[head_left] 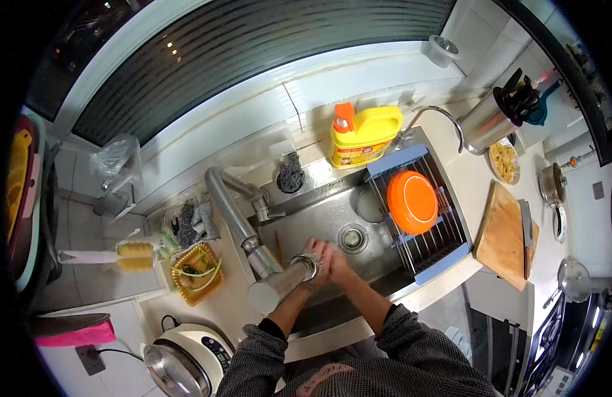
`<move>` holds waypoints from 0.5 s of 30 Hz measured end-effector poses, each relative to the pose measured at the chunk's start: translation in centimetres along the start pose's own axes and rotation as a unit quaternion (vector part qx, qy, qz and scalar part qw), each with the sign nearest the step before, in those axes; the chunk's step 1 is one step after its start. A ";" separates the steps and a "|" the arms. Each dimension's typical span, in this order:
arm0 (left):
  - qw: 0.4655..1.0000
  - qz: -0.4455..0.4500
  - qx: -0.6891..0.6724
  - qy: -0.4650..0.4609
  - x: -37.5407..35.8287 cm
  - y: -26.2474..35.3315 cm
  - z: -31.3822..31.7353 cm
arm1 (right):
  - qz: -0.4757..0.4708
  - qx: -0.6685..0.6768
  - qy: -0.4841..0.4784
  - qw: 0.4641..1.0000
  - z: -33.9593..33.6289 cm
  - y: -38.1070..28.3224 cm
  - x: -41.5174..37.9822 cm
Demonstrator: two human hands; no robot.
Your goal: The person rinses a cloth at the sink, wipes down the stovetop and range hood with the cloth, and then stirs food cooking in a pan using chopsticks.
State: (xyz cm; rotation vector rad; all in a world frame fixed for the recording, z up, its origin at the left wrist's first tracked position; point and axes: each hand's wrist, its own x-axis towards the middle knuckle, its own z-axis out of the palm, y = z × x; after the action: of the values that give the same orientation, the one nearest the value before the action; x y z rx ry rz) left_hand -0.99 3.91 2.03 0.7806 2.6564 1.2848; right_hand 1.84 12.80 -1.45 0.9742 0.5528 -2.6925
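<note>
My left hand (pixel 314 268) and my right hand (pixel 340 266) are pressed together over the metal sink (pixel 292 231), beside the head of the grey faucet (pixel 279 281). The faucet head partly covers my left hand. Their fingers overlap, and whether anything lies between them is hidden. Just beyond the hands is the round drain (pixel 352 238). To the right, an orange bowl (pixel 412 202) rests upside down on the rack (pixel 445 228) across the sink.
A yellow bottle (pixel 364 137) stands behind the sink. Right of it are a cutting board (pixel 501 235), a knife (pixel 527 231) and a plate of food (pixel 504 162). On the left are a yellow basket (pixel 198 274) and a cooker (pixel 180 364).
</note>
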 end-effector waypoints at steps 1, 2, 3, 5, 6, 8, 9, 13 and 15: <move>0.999 -0.035 -0.011 0.000 0.2 0.1 0.1 | -0.001 0.002 0.002 1.000 -0.3 0.6 0.9; 0.997 -0.073 -0.022 -0.006 0.5 0.2 0.2 | -0.022 -0.034 0.045 0.998 -1.4 1.5 2.3; 0.993 -0.111 -0.033 -0.014 0.6 0.2 0.4 | -0.043 -0.070 0.087 0.993 -1.6 1.9 3.0; 0.980 -0.190 -0.057 -0.035 0.8 -0.1 0.7 | -0.084 -0.172 0.114 0.975 -2.2 2.9 3.0; 0.970 -0.227 -0.068 -0.048 0.7 -0.3 0.9 | -0.122 -0.273 0.138 0.944 -2.5 3.4 2.9; 0.949 -0.298 -0.087 -0.061 0.0 -1.0 1.5 | -0.112 -0.300 0.180 0.930 -2.9 3.8 3.3; 0.939 -0.323 -0.104 -0.054 -0.2 -1.3 2.0 | -0.106 -0.326 0.219 0.914 -3.3 3.8 3.5; 0.762 -0.303 -0.559 0.126 -3.4 -5.3 5.7 | -0.142 -0.147 0.180 0.962 -3.2 4.2 2.3; 0.718 -0.250 -0.638 0.125 -3.7 -7.0 6.3 | -0.327 -0.432 0.120 0.832 -4.6 4.4 2.4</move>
State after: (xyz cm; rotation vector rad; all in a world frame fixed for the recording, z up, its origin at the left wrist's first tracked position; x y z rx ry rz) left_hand 1.18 3.00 -7.76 -0.3229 1.1947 2.4629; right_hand 4.12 10.54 -7.44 0.9196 2.2452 -2.2579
